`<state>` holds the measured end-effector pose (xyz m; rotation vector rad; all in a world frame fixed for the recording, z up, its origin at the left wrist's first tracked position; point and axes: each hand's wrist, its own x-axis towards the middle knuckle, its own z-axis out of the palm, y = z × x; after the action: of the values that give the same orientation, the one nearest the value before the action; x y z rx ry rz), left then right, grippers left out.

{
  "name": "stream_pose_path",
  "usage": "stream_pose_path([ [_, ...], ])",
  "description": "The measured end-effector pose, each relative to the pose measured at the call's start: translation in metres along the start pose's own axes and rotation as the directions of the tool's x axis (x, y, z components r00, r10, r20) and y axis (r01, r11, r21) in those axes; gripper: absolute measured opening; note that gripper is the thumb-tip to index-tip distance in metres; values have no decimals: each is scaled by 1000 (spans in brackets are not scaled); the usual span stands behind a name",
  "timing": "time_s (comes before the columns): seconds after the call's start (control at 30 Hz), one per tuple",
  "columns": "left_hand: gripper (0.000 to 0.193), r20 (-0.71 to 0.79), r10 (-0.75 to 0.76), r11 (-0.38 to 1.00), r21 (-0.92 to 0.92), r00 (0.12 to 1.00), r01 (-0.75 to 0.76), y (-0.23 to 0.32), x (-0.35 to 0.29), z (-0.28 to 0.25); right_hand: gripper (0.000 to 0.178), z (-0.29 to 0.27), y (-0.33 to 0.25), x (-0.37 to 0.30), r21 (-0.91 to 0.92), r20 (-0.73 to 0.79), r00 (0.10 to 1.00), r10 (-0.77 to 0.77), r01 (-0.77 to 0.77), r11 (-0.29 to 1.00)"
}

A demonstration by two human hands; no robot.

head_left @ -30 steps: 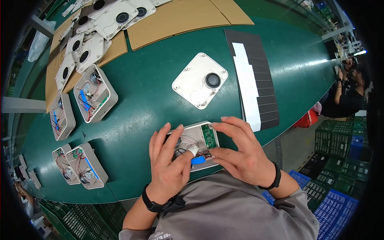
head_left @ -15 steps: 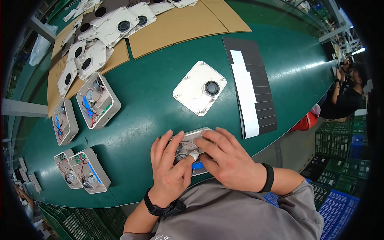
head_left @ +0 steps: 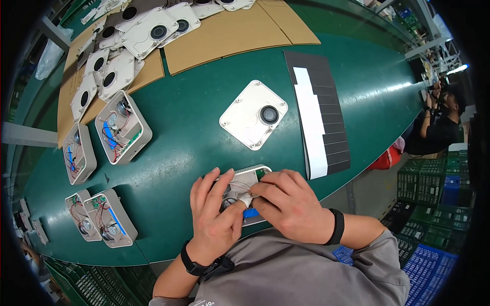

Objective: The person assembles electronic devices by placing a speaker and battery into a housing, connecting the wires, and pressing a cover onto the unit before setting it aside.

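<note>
An open white plastic housing (head_left: pixel 244 176) lies on the table close to my body. Inside it are a round speaker (head_left: pixel 228 200), a blue part (head_left: pixel 250 213), thin wires and a green circuit board (head_left: pixel 262 173). My left hand (head_left: pixel 214 219) grips the housing's left side, fingers over the far-left wall and thumb reaching inside. My right hand (head_left: pixel 290 209) reaches in from the right, its thumb and fingertips pinched around thin wire. A small white piece (head_left: pixel 247 199) sits at my left thumb tip; whether it is a wrap on the thumb or a separate piece is unclear.
Beyond the housing lies a white cover (head_left: pixel 250 115) with a round black speaker. Right of it is a dark sheet (head_left: pixel 334 127) with white strips. Several wired housings (head_left: pixel 124 127) stand at left; many covers (head_left: pixel 145 33) lie piled on cardboard (head_left: pixel 229 38). A person (head_left: pixel 441 120) sits far right.
My right fingertips have drawn together and shifted slightly left inside the housing, uncovering the green board in its far corner. My left hand keeps its hold. The whole view has shifted slightly.
</note>
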<state>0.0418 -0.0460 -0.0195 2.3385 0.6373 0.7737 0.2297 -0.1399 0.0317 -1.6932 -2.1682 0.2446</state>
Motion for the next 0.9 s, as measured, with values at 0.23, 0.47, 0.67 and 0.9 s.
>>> stream_pose_path([
  [0.23,17,8,-4,1000,9,1000,4,1,-2,-1,21,-12,-5,6,-128,142,990,-5,23,991],
  [0.47,21,-2,4,1000,-10,1000,-4,-2,-1,1,19,-16,3,14,55,184,983,11,-21,998],
  [0.67,54,-110,-38,997,-76,993,30,-3,-4,4,18,-40,44,29,525,92,995,46,-88,847],
  [0.9,75,24,-63,997,-50,998,64,-1,-2,0,19,-1,80,42,-124,56,976,213,-205,971],
])
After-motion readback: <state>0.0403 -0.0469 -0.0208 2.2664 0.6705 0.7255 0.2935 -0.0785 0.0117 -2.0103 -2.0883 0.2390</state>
